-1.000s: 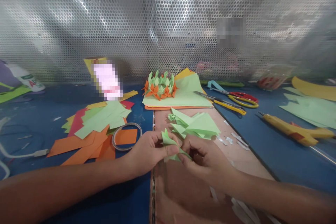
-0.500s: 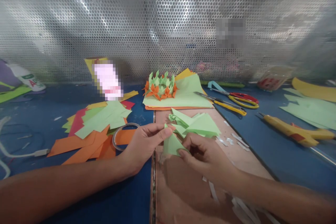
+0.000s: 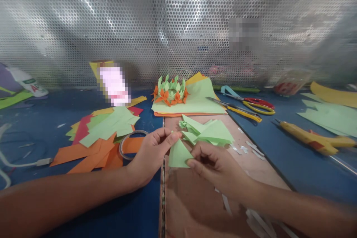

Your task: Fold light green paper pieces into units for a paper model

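Note:
A light green piece of folded paper [image 3: 179, 154], roughly triangular, is held up between both hands over the brown board [image 3: 189, 200]. My left hand [image 3: 156, 148] pinches its top tip between thumb and finger. With thumb and fingers closed, my right hand [image 3: 214, 160] grips its lower right corner. Just behind the hands lie several folded green paper pieces [image 3: 214, 132] in a loose pile. A roll of tape [image 3: 122, 150] stands close to my left hand, on orange paper strips [image 3: 92, 160].
A ring of green and orange folded paper [image 3: 171, 93] sits on stacked sheets [image 3: 200, 106]. Scissors [image 3: 256, 106], a utility knife [image 3: 242, 113] and a yellow hot glue gun [image 3: 312, 137] lie right. A phone [image 3: 114, 85], blurred out, leans at the back left; a white cable [image 3: 25, 163] lies left.
The held green paper has turned and shifted slightly left, so its broad face shows more. Both hands keep their pinch; the left has moved a little left.

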`<state>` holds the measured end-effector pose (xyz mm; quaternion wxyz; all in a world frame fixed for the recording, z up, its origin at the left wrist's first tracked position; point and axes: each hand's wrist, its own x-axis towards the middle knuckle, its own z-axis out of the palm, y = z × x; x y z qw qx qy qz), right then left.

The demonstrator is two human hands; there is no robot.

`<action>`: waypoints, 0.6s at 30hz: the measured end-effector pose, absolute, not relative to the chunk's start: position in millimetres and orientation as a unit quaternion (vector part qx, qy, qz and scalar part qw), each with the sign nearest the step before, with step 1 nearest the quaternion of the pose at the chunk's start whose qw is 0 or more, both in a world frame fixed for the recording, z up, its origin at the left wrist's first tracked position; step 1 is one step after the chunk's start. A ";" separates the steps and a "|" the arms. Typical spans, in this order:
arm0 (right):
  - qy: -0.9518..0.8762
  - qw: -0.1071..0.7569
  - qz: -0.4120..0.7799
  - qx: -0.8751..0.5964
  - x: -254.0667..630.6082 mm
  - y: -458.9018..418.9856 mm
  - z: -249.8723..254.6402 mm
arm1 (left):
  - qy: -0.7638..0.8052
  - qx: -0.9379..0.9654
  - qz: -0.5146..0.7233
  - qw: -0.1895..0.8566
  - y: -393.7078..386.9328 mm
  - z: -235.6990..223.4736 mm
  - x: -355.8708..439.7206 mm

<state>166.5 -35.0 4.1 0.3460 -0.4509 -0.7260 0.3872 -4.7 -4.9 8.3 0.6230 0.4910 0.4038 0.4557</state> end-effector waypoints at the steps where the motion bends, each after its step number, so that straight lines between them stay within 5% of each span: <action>1: -0.725 0.347 0.391 -0.448 166.0 -35.2 4.4 | 0.408 0.498 0.457 0.614 -6.1 8.8 -4.2; 7: -0.697 0.351 0.449 -0.436 163.3 -38.6 4.9 | 0.421 0.566 0.466 0.533 -10.4 11.0 -3.9; 13: -0.638 0.382 0.481 -0.465 166.0 -36.4 3.1 | 0.356 0.525 0.436 0.639 -7.3 11.1 -5.8; 18: -0.633 0.392 0.481 -0.462 168.3 -33.9 2.2 | 0.369 0.565 0.417 0.608 -7.8 13.4 -5.1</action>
